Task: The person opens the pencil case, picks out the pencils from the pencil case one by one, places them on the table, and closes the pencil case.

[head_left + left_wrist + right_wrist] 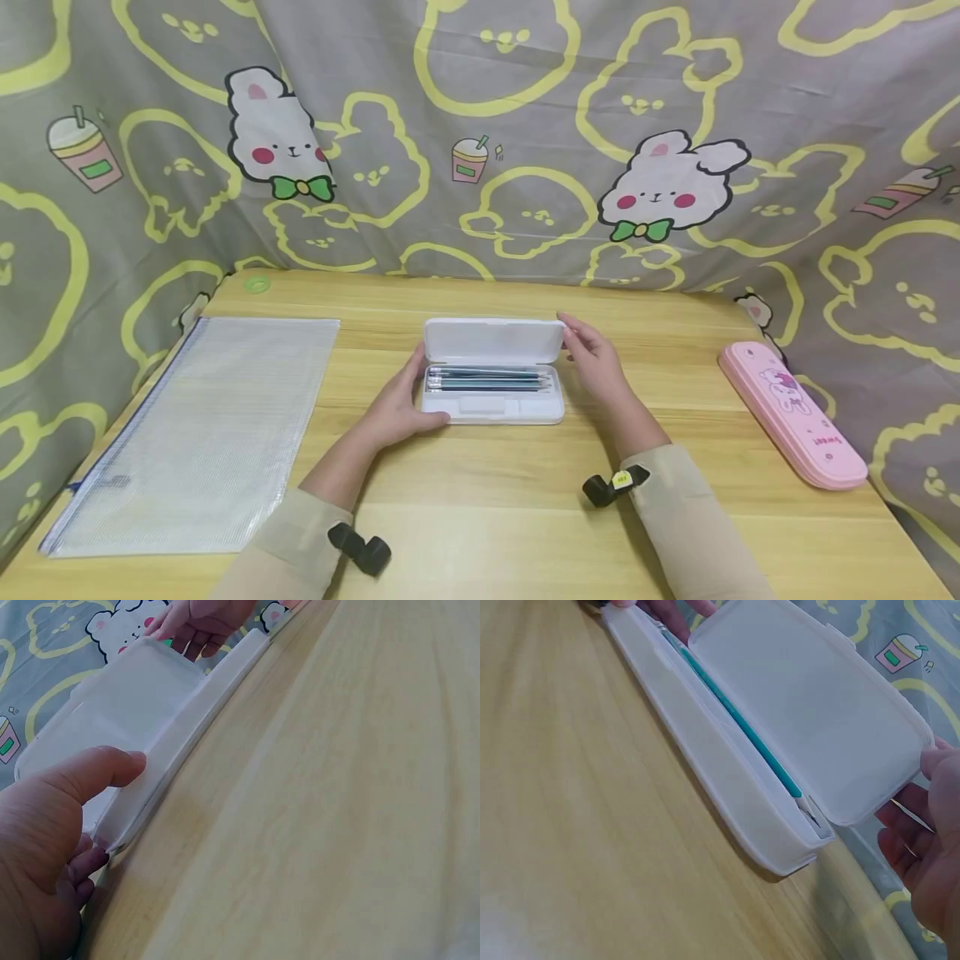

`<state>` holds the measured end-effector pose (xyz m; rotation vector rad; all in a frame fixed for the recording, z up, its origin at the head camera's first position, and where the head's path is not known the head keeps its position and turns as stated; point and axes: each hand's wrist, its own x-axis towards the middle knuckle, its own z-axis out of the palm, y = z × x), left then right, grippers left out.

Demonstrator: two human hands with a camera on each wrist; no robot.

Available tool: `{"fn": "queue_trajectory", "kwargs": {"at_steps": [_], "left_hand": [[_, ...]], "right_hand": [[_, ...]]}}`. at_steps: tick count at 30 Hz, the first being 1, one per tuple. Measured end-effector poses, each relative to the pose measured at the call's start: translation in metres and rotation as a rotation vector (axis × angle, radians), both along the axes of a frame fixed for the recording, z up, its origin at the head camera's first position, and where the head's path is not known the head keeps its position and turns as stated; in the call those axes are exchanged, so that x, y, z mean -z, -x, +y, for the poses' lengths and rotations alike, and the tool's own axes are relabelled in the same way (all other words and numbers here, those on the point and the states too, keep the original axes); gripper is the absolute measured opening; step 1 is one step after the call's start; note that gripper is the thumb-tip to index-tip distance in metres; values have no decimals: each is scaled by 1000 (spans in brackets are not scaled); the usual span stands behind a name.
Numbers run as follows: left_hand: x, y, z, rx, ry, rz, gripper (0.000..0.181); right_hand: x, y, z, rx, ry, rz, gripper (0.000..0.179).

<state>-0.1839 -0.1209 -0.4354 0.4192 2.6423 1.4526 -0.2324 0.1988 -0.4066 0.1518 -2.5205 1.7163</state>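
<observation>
A white pencil case [487, 407] lies on the table with its lid [495, 342] raised. Several pencils [487, 383] rest side by side in the back of its tray; one shows a teal barrel in the right wrist view. My left hand [401, 404] grips the case's left end, thumb over the front edge and fingers around the side. At the lid's right upper corner, my right hand [597, 360] pinches the edge between thumb and forefinger, the other fingers loosely curled beneath, as the right wrist view shows.
To the left lies a translucent mesh zip pouch [202, 433]. A pink pencil case [793, 415] with a rabbit print sits at the right edge. A small green ring [257, 284] is at the back left. Patterned grey cloth [525, 125] hangs around the wooden table [480, 517].
</observation>
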Motion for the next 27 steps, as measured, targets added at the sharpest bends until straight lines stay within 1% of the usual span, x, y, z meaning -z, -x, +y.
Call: {"fn": "queue_trajectory", "kwargs": {"at_steps": [3, 7, 10, 12, 15, 19, 22, 27], "left_hand": [[1, 1, 0, 20, 18, 27, 125], [2, 1, 0, 39, 71, 45, 125], [1, 0, -1, 40, 110, 40, 124], [0, 0, -1, 38, 131, 34, 122], [0, -1, -1, 34, 160, 23, 121], [-1, -1, -1, 37, 183, 18, 120], [-1, -1, -1, 42, 184, 14, 120], [-1, -1, -1, 54, 180, 13, 119]], "right_hand": [[1, 5, -1, 25, -15, -17, 43], [6, 11, -1, 66, 9, -63, 41], [11, 16, -1, 97, 37, -86, 38], [14, 20, -2, 105, 39, -81, 37], [17, 24, -3, 107, 30, -88, 38], [20, 26, -4, 98, 8, -123, 40], [22, 27, -4, 89, -6, -137, 42], [23, 26, -5, 86, -17, -135, 43]]}}
